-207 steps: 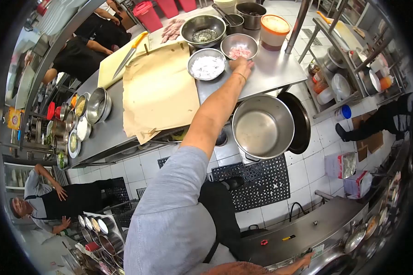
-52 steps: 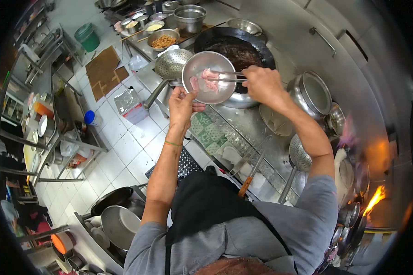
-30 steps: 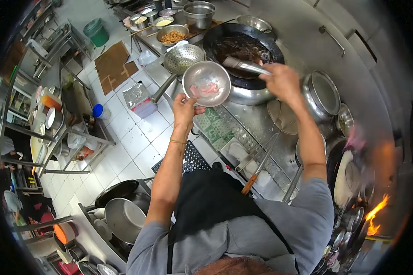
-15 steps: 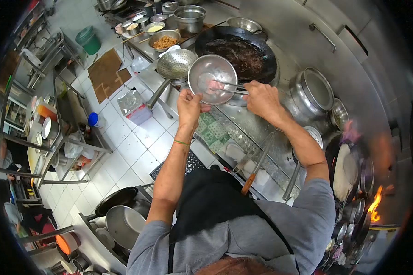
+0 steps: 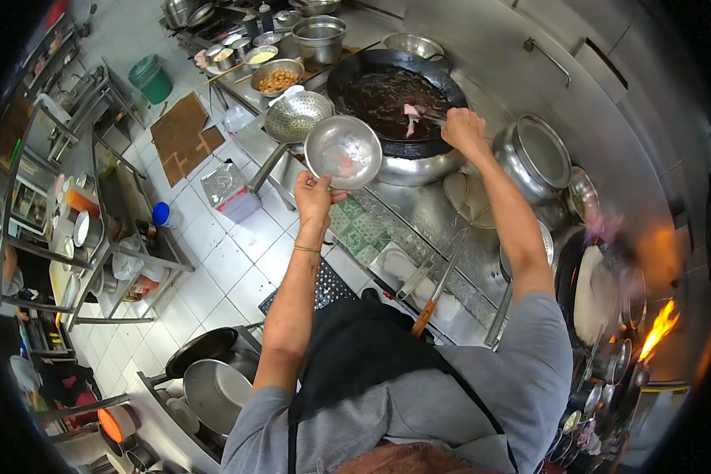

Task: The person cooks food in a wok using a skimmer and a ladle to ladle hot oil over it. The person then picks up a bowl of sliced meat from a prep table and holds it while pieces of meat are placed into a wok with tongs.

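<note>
My left hand (image 5: 316, 199) is closed on the rim of a metal bowl (image 5: 344, 150), which has a little pinkish residue or meat inside. Over a large black wok (image 5: 355, 83) of dark oil, my right hand (image 5: 464, 128) grips metal tongs (image 5: 433, 119), partly hidden by the hand. A pale pink piece of meat (image 5: 411, 118) hangs at the tips of the tongs, above or touching the oil; I cannot tell which. Beside the bowl rests a perforated ladle (image 5: 299, 116) with a long handle.
A bowl of browned pieces (image 5: 278, 78) and a deep metal pot (image 5: 319, 39) stand beyond the wok. At right are a lidded steel pot (image 5: 541, 158) and an open flame (image 5: 658, 328). A wooden-handled tool (image 5: 428, 310) lies on the counter near my waist.
My right hand has moved away from the bowl to over the wok, carrying the meat with the tongs. The bowl has shifted slightly left and down in my left hand.
</note>
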{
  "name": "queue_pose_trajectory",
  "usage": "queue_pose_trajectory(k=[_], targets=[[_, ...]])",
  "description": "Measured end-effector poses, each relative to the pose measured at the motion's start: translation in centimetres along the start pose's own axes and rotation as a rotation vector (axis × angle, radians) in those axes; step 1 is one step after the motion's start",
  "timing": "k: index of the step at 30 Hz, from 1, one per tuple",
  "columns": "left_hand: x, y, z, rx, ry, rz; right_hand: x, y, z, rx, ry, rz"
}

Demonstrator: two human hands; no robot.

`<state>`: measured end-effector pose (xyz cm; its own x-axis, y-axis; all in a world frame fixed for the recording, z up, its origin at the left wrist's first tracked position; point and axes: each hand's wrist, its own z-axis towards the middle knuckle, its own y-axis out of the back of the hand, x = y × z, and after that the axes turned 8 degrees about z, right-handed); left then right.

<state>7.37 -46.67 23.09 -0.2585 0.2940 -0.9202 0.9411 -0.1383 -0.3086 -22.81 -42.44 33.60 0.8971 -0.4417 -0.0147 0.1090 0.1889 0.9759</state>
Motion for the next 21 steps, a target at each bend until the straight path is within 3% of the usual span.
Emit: queue_pose_trajectory(k=[3,7,9,11,13,14,15,16,17,19,21], targets=[[-0.3,0.0,0.1,-0.015,-0.024,-0.024,-1.2,-0.4,-0.1,-0.088,-0.101,0.136],[-0.7,1.2,-0.8,-0.024,-0.035,0.021,1.2,6.2,-5.2,-0.077,-0.083,0.251],[-0.8,1.1,-0.7,-0.012,-0.049,0.046,2.3,7.6,-7.7,-0.109,0.176,0.302],[-1.0,0.5,-1.4,-0.004,-0.085,0.097,3.6,8.1,-9.8,-0.113,0.300,0.329],[0.9,1.0,-0.7,0.078,-0.051,0.041,3.3,5.3,-9.9,-0.254,0.355,0.491],[1.5,0.7,-1.0,-0.030,-0.018,0.021,4.0,5.6,-10.4,-0.281,0.394,0.590],[1.2,0.6,-2.1,-0.078,-0.011,-0.002,5.4,6.6,-11.5,-0.194,0.251,0.697],[-0.3,1.2,-3.9,-0.070,0.038,0.059,3.6,3.7,-10.9,-0.195,0.243,0.820],[0.2,1.7,-4.7,-0.011,-0.071,-0.054,3.5,2.0,-10.9,-0.436,0.338,0.633],[1.8,2.8,-5.6,-0.141,-0.007,-0.175,2.9,-1.1,-10.7,-0.564,0.448,0.703],[3.0,4.2,-6.4,-0.213,0.059,-0.251,4.1,-3.4,-11.9,-0.555,0.535,0.757]])
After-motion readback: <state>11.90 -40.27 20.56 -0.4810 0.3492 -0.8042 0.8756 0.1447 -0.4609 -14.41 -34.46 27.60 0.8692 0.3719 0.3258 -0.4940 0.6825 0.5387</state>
